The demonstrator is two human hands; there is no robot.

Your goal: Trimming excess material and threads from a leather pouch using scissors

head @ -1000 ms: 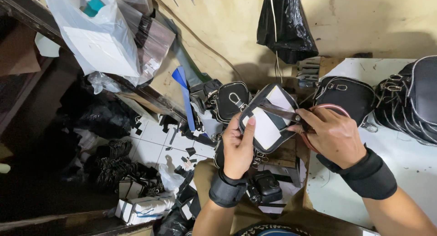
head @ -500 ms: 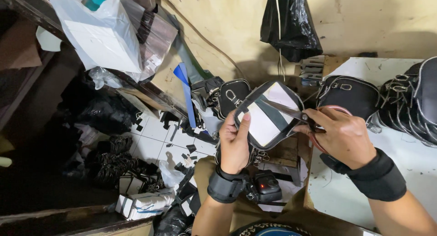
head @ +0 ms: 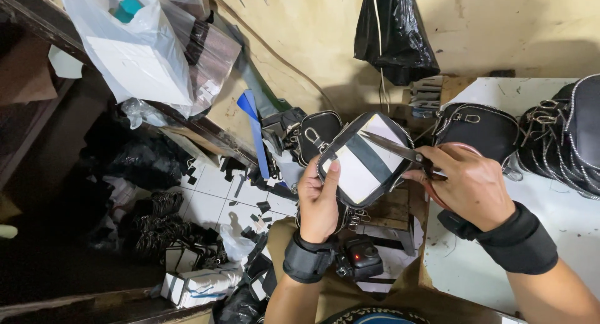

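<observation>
Up at the top left, a white plastic bag (head: 134,55) hangs with a flat white box and a small teal block showing through it. A black plastic bag (head: 394,33) hangs against the yellowish wall at top centre. Low on the floor at left lies a white rectangular packet (head: 197,285).

Your left hand (head: 320,202) is closed on the lower left edge of the pouch panel (head: 362,158), thumb pressed to its face, holding it up in the middle of the view, left of the white worktop (head: 494,271). The panel is a rounded rectangle with a black zip border, white inside, crossed by a dark grey band.

Your right hand (head: 469,186) is curled shut round the handles of the scissors (head: 397,150), whose blades lie across the panel's upper right part. Finished black bags (head: 478,130) sit on the worktop behind that hand.
</observation>
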